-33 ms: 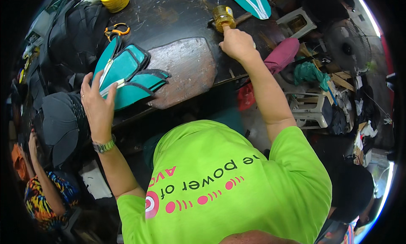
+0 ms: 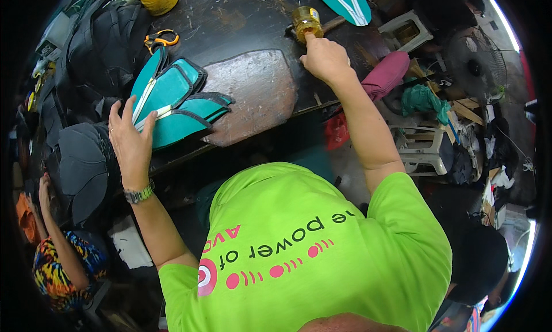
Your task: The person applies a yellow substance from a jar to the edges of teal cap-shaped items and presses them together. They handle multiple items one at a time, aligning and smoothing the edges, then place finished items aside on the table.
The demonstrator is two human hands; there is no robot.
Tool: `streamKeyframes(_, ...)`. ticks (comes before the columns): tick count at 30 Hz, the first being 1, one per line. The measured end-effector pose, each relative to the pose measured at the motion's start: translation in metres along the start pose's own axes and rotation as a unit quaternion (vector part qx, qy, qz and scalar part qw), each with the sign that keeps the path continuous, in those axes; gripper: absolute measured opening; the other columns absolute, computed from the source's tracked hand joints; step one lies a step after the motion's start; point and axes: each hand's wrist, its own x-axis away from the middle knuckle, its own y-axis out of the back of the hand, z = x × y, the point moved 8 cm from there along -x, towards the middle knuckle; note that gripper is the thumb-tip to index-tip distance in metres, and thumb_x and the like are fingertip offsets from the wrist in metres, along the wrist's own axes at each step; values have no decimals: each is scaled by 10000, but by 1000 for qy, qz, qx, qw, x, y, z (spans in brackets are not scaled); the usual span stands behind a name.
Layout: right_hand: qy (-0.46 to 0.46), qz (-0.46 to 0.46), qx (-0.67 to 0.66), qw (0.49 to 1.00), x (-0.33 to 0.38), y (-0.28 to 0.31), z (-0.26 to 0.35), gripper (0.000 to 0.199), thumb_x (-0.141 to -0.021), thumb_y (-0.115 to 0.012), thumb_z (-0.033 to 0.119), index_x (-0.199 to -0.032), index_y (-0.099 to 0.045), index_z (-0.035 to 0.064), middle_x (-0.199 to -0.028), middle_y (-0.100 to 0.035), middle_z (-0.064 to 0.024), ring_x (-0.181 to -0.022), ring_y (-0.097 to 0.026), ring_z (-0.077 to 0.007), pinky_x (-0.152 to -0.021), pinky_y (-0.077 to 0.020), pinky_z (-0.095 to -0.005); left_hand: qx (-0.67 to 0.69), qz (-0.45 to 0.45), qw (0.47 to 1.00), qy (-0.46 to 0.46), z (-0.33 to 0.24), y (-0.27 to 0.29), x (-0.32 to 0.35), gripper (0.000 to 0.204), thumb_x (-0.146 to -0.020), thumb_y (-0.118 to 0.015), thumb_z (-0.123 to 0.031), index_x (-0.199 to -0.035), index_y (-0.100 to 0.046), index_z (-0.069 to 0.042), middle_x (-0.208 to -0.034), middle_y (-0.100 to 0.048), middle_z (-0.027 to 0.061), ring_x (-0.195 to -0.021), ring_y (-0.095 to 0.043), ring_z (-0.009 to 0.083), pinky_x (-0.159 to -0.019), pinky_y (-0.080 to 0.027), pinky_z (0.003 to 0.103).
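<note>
My left hand (image 2: 131, 151) has its fingers spread at the left end of teal, black-edged cut pieces (image 2: 167, 110) with cream strips along them. The thumb rests on the nearest piece. These pieces overlap at the left of a worn, greyish-brown board (image 2: 253, 96). My right hand (image 2: 326, 62) reaches to the mouth of a tilted yellowish jar (image 2: 306, 22), its index finger at the opening and the other fingers curled. Whatever those fingers may hold is hidden. Beside the jar lies a tool with a wooden handle (image 2: 333, 25).
Orange-handled scissors (image 2: 161, 40) and a yellow round tub (image 2: 158, 0) lie on the dark table (image 2: 230, 24). More teal pieces (image 2: 344, 5) are at the far right. Dark padded pieces (image 2: 86, 159) crowd the left. A plastic stool (image 2: 422, 151) and a fan (image 2: 474, 64) stand right. Another person's arm (image 2: 63, 246) shows lower left.
My left hand's fingers sit slightly farther left, lying less over the teal pieces. The whole view has shifted a little; my right hand remains at the jar.
</note>
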Motion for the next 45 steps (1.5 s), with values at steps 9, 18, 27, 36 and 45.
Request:
streamKeyframes(9,65,-92,20,993,40,15,10,335,-863,-607,126,-1187,-607,39,-1018,-686,-205,-872,-709,-391,-750,-560,-509,122,155,975,101,47,-41,-14,730,-845,-775,-459,-1371,-596,14,-1252,-638,252,-1182,-622,390,-1010,-476,439)
streamKeyframes(18,222,-258,-514,787,129,131,18,577,-899,-672,-62,-1442,-563,101,-910,-632,-1,-663,-499,-21,-604,-399,-162,179,191,953,152,76,-78,-29,890,-714,-852,-534,-1380,-603,1,-1318,-600,257,-1234,-595,363,-1052,-457,432)
streamKeyframes(27,160,-168,-753,616,97,43,24,545,-920,-681,-30,-1437,-525,43,-1152,-603,-38,-929,-587,-88,-811,-499,-226,553,-29,832,24,4,-5,-36,388,-847,-841,-134,-1164,-654,-13,-1050,-691,43,-887,-632,82,-771,-521,212)
streamKeyframes(36,138,-240,-527,804,79,-12,29,358,-868,-695,45,-1225,-676,54,-1321,-544,-119,-1280,-500,-284,-1134,-359,-379,239,162,947,-139,-137,-55,-6,382,-857,-776,-281,-1220,-717,-178,-1019,-658,91,-861,-675,269,-756,-538,382)
streamKeyframes(45,138,-187,-427,874,50,-48,47,407,-954,-634,253,-1349,-644,158,-1562,-414,-161,-1501,-245,-405,-1195,-162,-599,246,168,945,-139,-135,-57,-10,291,-863,-767,-292,-1135,-765,-188,-1009,-642,67,-868,-677,285,-749,-537,399)
